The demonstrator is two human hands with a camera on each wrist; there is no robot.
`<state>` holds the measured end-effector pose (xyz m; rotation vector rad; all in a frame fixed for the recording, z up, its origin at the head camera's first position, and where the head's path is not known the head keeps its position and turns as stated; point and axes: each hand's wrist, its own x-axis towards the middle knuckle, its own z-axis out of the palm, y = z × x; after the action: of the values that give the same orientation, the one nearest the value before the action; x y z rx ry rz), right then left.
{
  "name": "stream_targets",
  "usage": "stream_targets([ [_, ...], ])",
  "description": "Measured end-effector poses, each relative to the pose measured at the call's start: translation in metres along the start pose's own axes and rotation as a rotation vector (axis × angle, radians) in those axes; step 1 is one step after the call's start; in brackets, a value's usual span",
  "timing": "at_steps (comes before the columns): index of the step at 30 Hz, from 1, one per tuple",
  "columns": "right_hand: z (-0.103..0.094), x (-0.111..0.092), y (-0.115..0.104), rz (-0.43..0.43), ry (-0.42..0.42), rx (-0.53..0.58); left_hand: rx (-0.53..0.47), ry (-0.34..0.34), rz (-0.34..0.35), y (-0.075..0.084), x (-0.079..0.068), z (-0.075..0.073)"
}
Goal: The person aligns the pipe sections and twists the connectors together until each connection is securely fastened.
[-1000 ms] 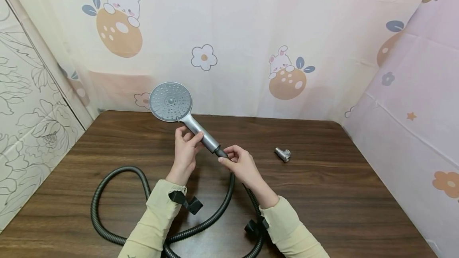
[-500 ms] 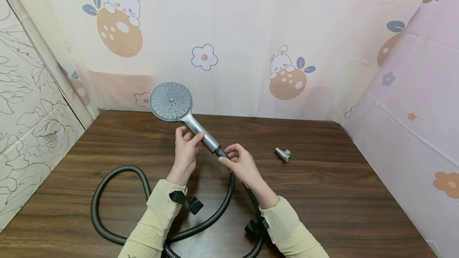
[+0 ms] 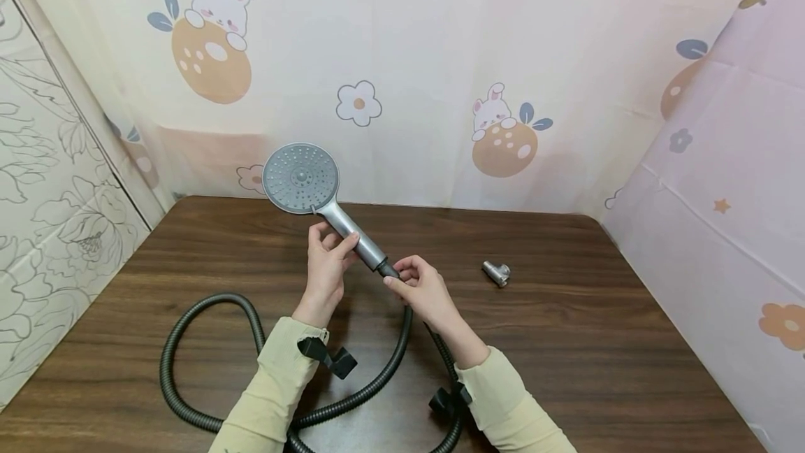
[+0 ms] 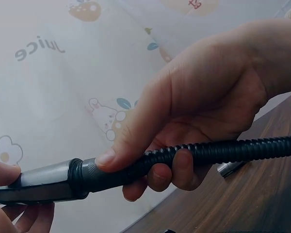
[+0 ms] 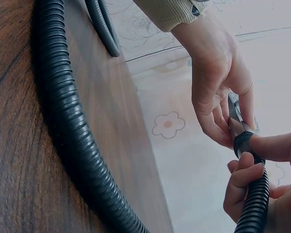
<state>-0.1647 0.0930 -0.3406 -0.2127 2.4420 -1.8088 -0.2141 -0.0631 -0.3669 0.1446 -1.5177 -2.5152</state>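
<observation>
Looping around at far left: black ribbed hose [image 3: 165, 362] on the wood table [image 3: 604, 341]. Then a tilted silver shower head [image 3: 300, 177], handle [image 3: 370, 250] pinched by the left hand [image 3: 323, 268]. Right hand [image 3: 426, 293]'s got fingers curled round the hose's connector [image 4: 91, 177]; chrome fitting [image 3: 497, 273] lies farther right.

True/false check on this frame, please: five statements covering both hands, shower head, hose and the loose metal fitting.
1. The left hand holds the shower head by its handle. True.
2. The right hand holds the metal fitting. False: it grips the black hose at its handle end.
3. The metal fitting lies on the table. True.
4. The hose lies straight. False: it curves in loops.
5. The shower head's nozzles face the head camera. True.
</observation>
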Motion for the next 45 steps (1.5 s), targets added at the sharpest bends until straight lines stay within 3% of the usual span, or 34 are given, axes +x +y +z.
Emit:
stream_targets([
  [45,-0.0007,0.0013,0.0025,0.019,-0.046,0.021,0.019,0.007,0.015,-0.0008,-0.0005,0.0002],
])
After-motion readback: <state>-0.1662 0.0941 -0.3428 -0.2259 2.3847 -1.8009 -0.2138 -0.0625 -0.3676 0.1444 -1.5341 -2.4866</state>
